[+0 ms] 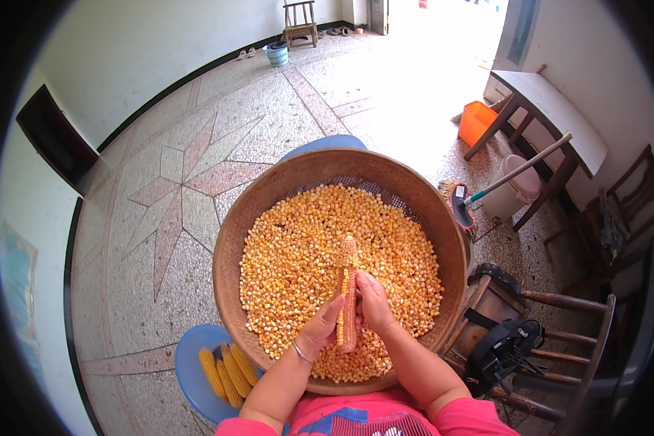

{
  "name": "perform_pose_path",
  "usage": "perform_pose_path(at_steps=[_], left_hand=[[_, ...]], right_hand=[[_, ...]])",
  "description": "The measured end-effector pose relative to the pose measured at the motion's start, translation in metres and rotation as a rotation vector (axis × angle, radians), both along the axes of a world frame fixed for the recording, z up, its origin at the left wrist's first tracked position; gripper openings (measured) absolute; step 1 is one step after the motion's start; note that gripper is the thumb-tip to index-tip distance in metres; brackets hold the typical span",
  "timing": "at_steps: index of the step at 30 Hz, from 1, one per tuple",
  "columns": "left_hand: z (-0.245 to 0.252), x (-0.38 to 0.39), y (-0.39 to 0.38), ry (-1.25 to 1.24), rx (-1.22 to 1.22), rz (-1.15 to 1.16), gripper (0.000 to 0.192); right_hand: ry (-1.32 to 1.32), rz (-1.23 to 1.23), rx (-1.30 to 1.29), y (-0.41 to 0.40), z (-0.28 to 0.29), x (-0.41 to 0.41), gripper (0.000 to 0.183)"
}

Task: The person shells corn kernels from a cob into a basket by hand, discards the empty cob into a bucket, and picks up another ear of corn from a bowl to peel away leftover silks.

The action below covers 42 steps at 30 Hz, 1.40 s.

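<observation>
Between my two hands, over a large round woven sieve basket (pixel 234 229), is a mostly stripped corn cob (pixel 349 305). A few rows of yellow kernels run along its left side. My left hand (pixel 321 327), with a bangle at the wrist, grips the cob from the left, thumb against the kernel rows. From the right, my right hand (pixel 375 302) holds it, its thumb near the cob's middle; some fingers are hidden behind. Loose corn kernels (pixel 305 234) cover most of the basket's mesh bottom.
A blue basin (pixel 193 376) with several corn cobs (pixel 231 373) is at lower left. On the right, a wooden chair (pixel 567 332) bears a black bag (pixel 501 349). Beyond are a mop (pixel 515 169), a lidded bin (pixel 515 188), an orange bucket (pixel 475 122) and a table (pixel 556 114).
</observation>
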<state>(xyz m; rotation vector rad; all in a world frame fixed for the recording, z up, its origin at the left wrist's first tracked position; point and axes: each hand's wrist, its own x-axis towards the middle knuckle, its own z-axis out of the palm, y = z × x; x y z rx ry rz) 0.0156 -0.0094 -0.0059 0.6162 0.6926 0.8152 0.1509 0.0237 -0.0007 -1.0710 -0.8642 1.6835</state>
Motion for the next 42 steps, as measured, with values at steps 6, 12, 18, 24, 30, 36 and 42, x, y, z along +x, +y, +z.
perform_pose_path(at_steps=[6,12,18,24,30,36,42], left_hand=[[0.012,-0.010,0.018,-0.231,0.083,0.435,0.051],[0.017,-0.031,0.021,-0.160,0.201,0.644,0.045],[0.022,-0.025,0.023,-0.364,0.042,0.583,0.037],[0.003,-0.027,0.026,-0.327,0.119,0.509,0.032],[-0.011,-0.021,0.025,-0.414,-0.009,0.515,0.028],[-0.017,-0.022,0.020,-0.540,-0.080,0.531,0.038],[-0.004,-0.023,0.020,-0.470,-0.048,0.532,0.044]], right_hand=[[-0.355,0.061,0.492,0.003,-0.011,-0.005,0.035],[-0.180,0.284,0.292,-0.015,0.009,-0.014,0.040],[-0.140,0.329,0.193,-0.026,0.006,-0.023,0.047],[-0.240,0.054,0.247,-0.025,-0.002,-0.024,0.037],[-0.411,-0.045,0.377,-0.021,-0.020,-0.010,0.022],[0.102,0.057,0.094,-0.016,-0.004,-0.004,0.013],[0.359,0.161,-0.064,-0.011,-0.004,0.000,0.017]])
